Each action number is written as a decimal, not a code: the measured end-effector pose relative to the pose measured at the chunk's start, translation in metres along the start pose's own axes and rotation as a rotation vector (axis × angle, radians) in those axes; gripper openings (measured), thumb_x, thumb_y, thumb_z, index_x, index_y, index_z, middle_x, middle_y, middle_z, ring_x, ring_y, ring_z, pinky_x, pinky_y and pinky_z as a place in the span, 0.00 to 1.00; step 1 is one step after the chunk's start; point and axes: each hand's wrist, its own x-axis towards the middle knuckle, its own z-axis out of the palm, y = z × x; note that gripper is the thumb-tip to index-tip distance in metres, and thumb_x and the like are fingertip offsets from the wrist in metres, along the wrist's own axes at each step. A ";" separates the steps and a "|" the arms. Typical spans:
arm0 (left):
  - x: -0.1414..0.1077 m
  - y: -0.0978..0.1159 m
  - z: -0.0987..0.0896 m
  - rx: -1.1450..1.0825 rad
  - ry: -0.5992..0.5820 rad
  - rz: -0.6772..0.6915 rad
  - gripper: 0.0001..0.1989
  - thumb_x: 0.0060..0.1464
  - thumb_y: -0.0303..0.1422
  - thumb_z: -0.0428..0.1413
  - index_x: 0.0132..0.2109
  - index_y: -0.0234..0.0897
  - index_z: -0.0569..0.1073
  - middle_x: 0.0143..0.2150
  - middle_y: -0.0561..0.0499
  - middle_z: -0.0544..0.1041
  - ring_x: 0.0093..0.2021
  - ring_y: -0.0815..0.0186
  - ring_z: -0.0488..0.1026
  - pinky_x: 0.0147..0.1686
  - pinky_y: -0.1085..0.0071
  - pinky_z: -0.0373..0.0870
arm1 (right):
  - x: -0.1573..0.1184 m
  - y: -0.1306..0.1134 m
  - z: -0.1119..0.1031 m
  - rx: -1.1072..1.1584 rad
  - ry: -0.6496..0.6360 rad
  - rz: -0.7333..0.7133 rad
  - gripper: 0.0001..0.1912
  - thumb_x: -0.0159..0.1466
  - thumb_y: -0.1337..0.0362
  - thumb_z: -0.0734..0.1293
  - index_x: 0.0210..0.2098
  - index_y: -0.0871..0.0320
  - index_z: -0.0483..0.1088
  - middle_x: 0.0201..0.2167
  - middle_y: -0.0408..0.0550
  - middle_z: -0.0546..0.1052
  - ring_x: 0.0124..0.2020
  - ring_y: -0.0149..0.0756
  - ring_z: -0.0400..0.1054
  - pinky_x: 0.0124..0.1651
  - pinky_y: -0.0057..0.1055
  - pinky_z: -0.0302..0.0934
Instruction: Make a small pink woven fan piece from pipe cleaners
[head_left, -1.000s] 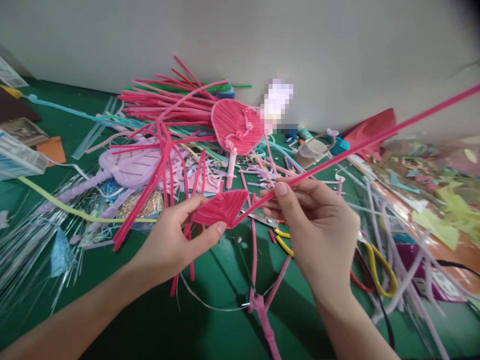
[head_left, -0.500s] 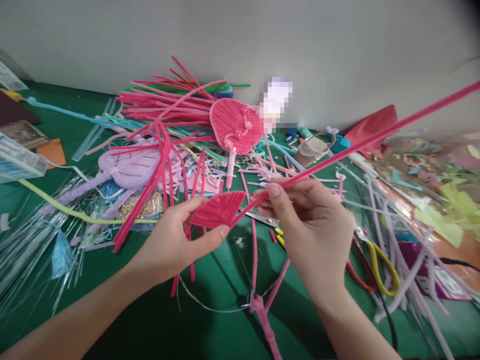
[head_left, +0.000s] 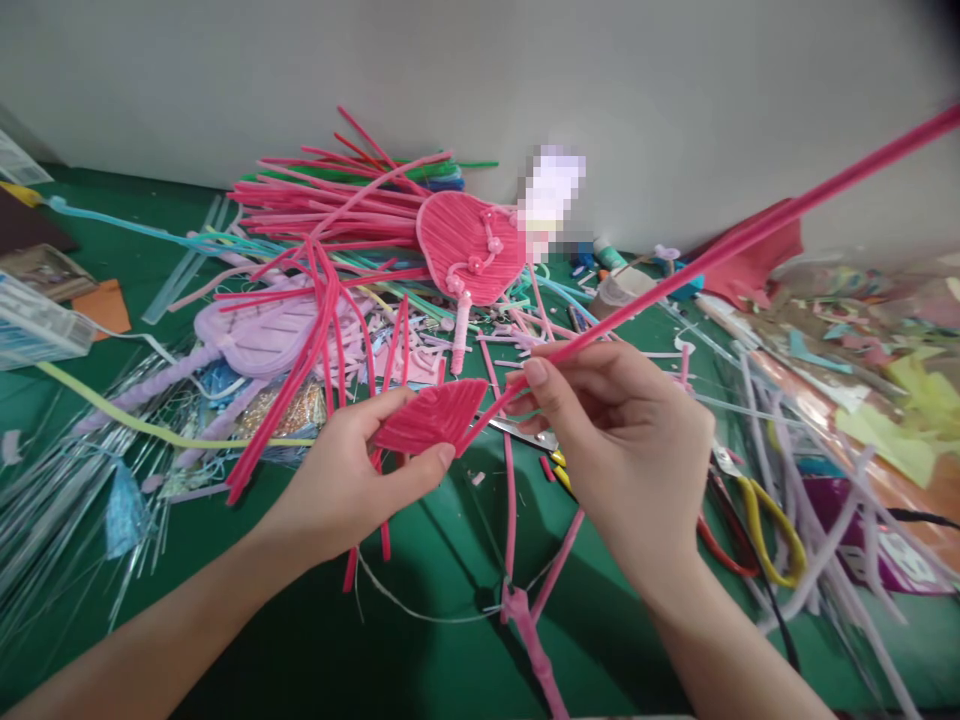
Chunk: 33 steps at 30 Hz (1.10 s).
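Between thumb and fingers, my left hand (head_left: 375,470) pinches a flat red panel (head_left: 431,415) made of pipe cleaners laid side by side. From the panel's lower right corner a long red pipe cleaner (head_left: 675,285) runs up to the right and out of view. My right hand (head_left: 611,440) grips this strand between thumb and index finger, close to the panel. Behind them lies a red fan-shaped piece (head_left: 469,250) with a pink rim, small flowers and a wrapped handle. Below my hands, a pink wrapped stem (head_left: 529,635) with branches rests on the green table.
Scissors with yellow and red handles (head_left: 776,535) lie right of my right wrist. A bundle of red pipe cleaners (head_left: 322,205) is at the back, above a lilac fan-shaped piece (head_left: 255,330). Lilac pipe cleaners (head_left: 832,560) and paper scraps (head_left: 885,420) cover the right side.
The far part of the long red pipe cleaner has swung slightly upward. Both hands keep their grips, with the panel tilted a little differently.
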 end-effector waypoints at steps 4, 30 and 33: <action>-0.001 -0.003 0.000 0.026 0.057 -0.048 0.30 0.49 0.50 0.60 0.54 0.35 0.77 0.37 0.46 0.84 0.40 0.50 0.81 0.46 0.56 0.76 | 0.002 0.001 -0.001 -0.007 -0.007 0.006 0.03 0.63 0.63 0.72 0.34 0.55 0.74 0.25 0.39 0.80 0.23 0.30 0.76 0.23 0.24 0.73; 0.000 0.005 0.003 -0.102 -0.091 0.010 0.11 0.46 0.39 0.64 0.38 0.41 0.81 0.28 0.56 0.82 0.28 0.61 0.78 0.32 0.69 0.77 | 0.012 0.010 -0.006 0.093 -0.325 0.256 0.22 0.54 0.53 0.78 0.43 0.57 0.74 0.31 0.44 0.81 0.33 0.35 0.76 0.35 0.31 0.68; 0.000 0.006 0.001 -0.106 -0.115 0.006 0.11 0.47 0.39 0.64 0.38 0.41 0.81 0.29 0.55 0.82 0.29 0.61 0.79 0.31 0.70 0.76 | 0.012 0.011 -0.005 0.126 -0.346 0.296 0.24 0.53 0.53 0.78 0.44 0.57 0.73 0.29 0.43 0.80 0.29 0.32 0.73 0.31 0.29 0.65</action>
